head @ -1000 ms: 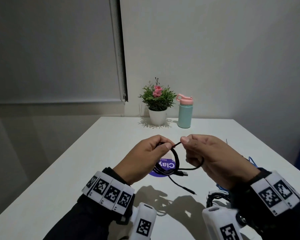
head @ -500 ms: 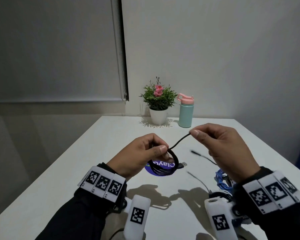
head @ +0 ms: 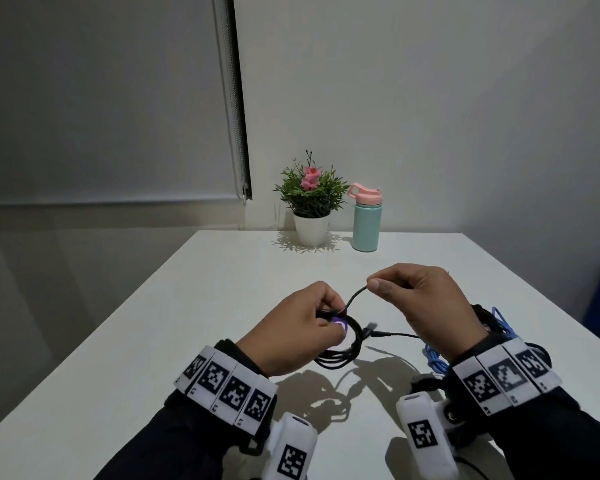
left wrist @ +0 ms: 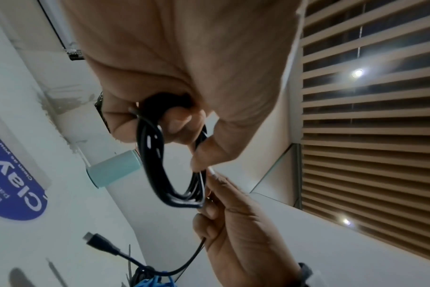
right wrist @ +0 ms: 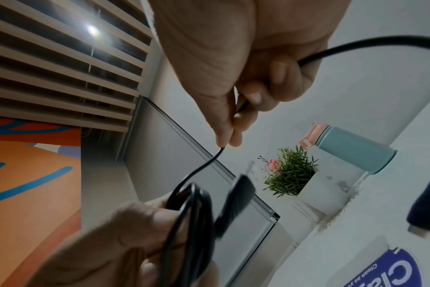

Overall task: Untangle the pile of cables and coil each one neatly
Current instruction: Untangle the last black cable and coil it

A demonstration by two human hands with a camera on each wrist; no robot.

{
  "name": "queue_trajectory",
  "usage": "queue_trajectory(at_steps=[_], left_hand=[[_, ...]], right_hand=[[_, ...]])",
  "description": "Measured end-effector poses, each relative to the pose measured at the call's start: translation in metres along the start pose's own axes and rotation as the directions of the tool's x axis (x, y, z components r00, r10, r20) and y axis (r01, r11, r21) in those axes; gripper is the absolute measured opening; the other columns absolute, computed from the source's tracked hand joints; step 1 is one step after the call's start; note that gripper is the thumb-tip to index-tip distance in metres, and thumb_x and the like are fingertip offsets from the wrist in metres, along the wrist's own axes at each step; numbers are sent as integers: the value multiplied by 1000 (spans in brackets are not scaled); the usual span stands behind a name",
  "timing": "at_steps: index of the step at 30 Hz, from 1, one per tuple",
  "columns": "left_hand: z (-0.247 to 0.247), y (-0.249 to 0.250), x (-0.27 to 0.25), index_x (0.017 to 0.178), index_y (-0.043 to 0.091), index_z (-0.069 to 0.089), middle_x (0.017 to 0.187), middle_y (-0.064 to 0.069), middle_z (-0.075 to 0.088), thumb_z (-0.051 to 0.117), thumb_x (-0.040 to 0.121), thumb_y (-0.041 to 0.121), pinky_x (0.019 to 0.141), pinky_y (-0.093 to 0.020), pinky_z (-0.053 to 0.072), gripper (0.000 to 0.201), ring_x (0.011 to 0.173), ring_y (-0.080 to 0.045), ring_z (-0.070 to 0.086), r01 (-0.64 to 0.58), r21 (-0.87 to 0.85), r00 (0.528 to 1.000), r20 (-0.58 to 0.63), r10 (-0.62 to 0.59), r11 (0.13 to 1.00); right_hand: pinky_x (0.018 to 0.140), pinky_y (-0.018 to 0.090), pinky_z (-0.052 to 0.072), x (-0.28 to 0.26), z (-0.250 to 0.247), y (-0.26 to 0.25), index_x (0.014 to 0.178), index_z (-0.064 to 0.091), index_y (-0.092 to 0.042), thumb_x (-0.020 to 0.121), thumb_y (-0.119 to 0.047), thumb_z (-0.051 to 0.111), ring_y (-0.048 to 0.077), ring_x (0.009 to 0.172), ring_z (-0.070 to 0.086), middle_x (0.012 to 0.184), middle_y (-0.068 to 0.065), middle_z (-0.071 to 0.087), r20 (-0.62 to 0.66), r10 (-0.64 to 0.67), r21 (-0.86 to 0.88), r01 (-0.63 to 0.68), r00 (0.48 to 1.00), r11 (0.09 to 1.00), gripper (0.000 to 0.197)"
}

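Above the middle of the white table (head: 194,306), my left hand (head: 309,327) grips a small coil of black cable (head: 350,351), several loops hanging below my fingers (left wrist: 174,124). From the coil a free strand (head: 355,294) rises to my right hand (head: 409,299), which pinches it between thumb and forefinger (right wrist: 223,136). The cable's tail with a black plug (left wrist: 98,242) trails under my right hand. A blue cable (head: 433,362) and more black cable lie tangled on the table below my right wrist.
A potted plant (head: 310,199) and a teal bottle with a pink lid (head: 366,220) stand at the table's far edge by the wall. A purple round sticker (left wrist: 14,174) lies on the table under the coil. The table's left edge runs near my left forearm.
My right hand has drawn back toward the left hand, bringing the pinched strand closer to the coil. The coil in my left hand has dropped slightly lower over the sticker.
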State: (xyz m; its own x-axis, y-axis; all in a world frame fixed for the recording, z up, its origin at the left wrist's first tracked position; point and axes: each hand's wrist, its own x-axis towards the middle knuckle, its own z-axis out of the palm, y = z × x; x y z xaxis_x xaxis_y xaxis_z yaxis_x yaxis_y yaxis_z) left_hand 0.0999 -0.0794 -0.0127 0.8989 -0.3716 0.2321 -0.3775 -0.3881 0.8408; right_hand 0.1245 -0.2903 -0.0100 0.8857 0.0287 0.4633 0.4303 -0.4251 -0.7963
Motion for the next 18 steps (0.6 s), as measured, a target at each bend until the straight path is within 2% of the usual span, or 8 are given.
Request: queue_trajectory(at_steps=[3, 7, 9, 11, 13, 15, 16, 18], left_hand=[[2, -4, 2, 79, 20, 52, 58, 15, 52, 67, 89, 9, 56, -20, 35, 21, 53, -6, 42, -42, -77, 997, -72, 37, 996], [7, -3, 3, 94, 24, 54, 64, 11, 60, 66, 88, 33, 53, -17, 42, 16, 55, -6, 53, -67, -303, 988, -153, 21, 951], [8, -4, 3, 93, 22, 60, 65, 13, 63, 62, 92, 29, 53, -14, 43, 8, 56, -2, 55, -100, -242, 983, -172, 59, 965], [8, -8, 5, 83, 20, 60, 63, 15, 61, 60, 98, 23, 55, -12, 41, 15, 57, -1, 54, -110, -135, 969, -234, 76, 985], [8, -13, 7, 80, 18, 57, 68, 10, 62, 57, 100, 20, 59, -19, 43, 19, 64, -12, 56, -48, -40, 946, -322, 32, 998], [7, -18, 9, 81, 16, 54, 72, 1, 61, 55, 98, 21, 61, -29, 43, 18, 67, -20, 54, 50, 23, 917, -397, -37, 998], [6, -20, 10, 81, 16, 53, 73, -1, 62, 54, 97, 22, 60, -32, 42, 18, 68, -21, 55, 98, 45, 902, -425, -70, 994], [4, -22, 10, 81, 15, 54, 76, -4, 65, 55, 96, 21, 63, -35, 44, 16, 72, -23, 59, 152, 77, 882, -461, -100, 985]], right_hand=[[51, 9, 38, -3, 5, -4, 76, 76, -27, 87, -32, 73, -1, 52, 52, 63, -12, 68, 92, 18, -15, -17, 996, 1000, 13], [47, 20, 31, -8, 10, -10, 72, 75, -23, 93, -37, 66, 8, 48, 40, 57, -7, 59, 257, 88, -83, -69, 962, 994, 26], [46, 18, 28, -11, 11, -13, 63, 70, -25, 94, -29, 64, 6, 43, 35, 50, -10, 52, 309, 109, -85, -87, 945, 993, 32], [46, 13, 28, -14, 11, -16, 64, 70, -24, 94, -26, 64, 3, 46, 39, 50, -13, 52, 341, 110, -127, -70, 934, 989, 30], [63, 15, 39, -15, 13, -19, 89, 75, -27, 95, -30, 62, 4, 69, 53, 76, -13, 61, 290, 86, -203, -27, 953, 979, 14], [85, 24, 42, -17, 15, -24, 111, 70, -32, 95, -33, 61, 10, 95, 53, 103, -7, 57, 136, -24, -311, 66, 990, 948, 18], [87, 26, 41, -19, 16, -29, 110, 69, -32, 94, -31, 61, 10, 99, 51, 105, -8, 54, 57, -134, -326, 145, 989, 934, 17], [80, 17, 40, -25, 20, -44, 98, 71, -29, 93, -26, 63, 5, 89, 52, 95, -10, 54, 0, -337, -278, 324, 941, 904, 10]])
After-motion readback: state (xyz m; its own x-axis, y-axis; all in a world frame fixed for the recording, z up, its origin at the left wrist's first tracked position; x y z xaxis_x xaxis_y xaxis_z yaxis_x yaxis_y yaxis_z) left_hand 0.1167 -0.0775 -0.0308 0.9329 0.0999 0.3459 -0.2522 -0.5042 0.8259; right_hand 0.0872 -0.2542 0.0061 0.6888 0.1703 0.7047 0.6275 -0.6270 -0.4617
